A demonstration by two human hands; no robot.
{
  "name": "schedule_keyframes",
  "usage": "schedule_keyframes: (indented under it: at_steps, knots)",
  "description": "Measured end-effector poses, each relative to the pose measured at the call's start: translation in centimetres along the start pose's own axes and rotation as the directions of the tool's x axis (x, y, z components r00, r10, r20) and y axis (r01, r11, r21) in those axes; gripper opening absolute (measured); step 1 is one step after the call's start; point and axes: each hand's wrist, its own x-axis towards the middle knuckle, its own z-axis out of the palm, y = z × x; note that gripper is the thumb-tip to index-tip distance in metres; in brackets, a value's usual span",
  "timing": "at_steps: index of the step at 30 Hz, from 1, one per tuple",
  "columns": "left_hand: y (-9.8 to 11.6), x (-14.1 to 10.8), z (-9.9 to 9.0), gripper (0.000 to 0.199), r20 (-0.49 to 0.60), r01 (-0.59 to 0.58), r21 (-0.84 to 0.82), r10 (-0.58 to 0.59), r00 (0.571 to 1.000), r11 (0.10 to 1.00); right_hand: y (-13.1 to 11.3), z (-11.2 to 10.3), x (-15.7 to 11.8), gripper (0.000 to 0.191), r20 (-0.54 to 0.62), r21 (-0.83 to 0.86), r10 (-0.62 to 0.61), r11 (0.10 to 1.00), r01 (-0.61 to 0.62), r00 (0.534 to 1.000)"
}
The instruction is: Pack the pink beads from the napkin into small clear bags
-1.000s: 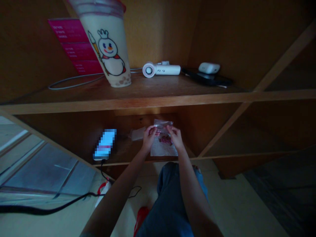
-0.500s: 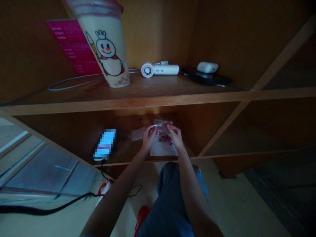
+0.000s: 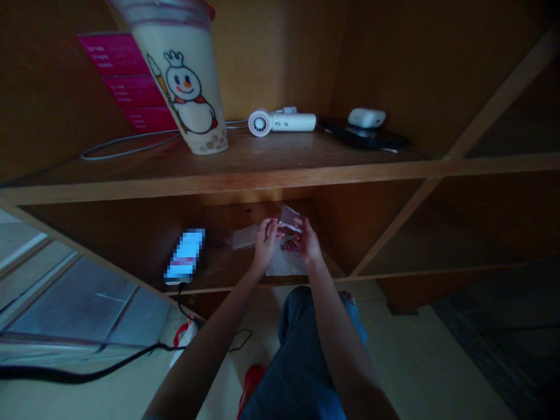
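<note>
Inside the lower shelf compartment, a small clear plastic bag (image 3: 290, 218) is tilted up between my two hands. My left hand (image 3: 265, 238) is closed, its fingertips pinching the bag's left edge. On the other side my right hand (image 3: 310, 242) grips the bag's right edge, with fingers partly behind the plastic. Just below the bag, a small heap of dark pink beads or bead-like pieces (image 3: 289, 247) lies on a whitish sheet (image 3: 282, 267); my right hand covers part of it. Left of my left hand lies a flat stack of clear plastic bags (image 3: 243, 237).
A phone (image 3: 185, 256) with a black cable leans at the compartment's left. On the shelf above stand a tall milk tea cup (image 3: 192, 93), a magenta card (image 3: 126, 81), a white handheld fan (image 3: 282, 122) and a white earbud case (image 3: 367, 118) on a dark flat object.
The clear bag has turned from lying flat to a raised tilt. My right hand has shifted slightly left and rotated, covering more of the whitish sheet.
</note>
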Motion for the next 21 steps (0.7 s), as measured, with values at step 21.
schedule_keyframes:
  at_steps: [21]
  knots:
    - [0.0, 0.5, -1.3, 0.018, -0.045, -0.084, 0.184, 0.094, 0.995, 0.979, -0.5, 0.6, -0.9, 0.036, 0.073, 0.061, 0.125, 0.99, -0.129, 0.989]
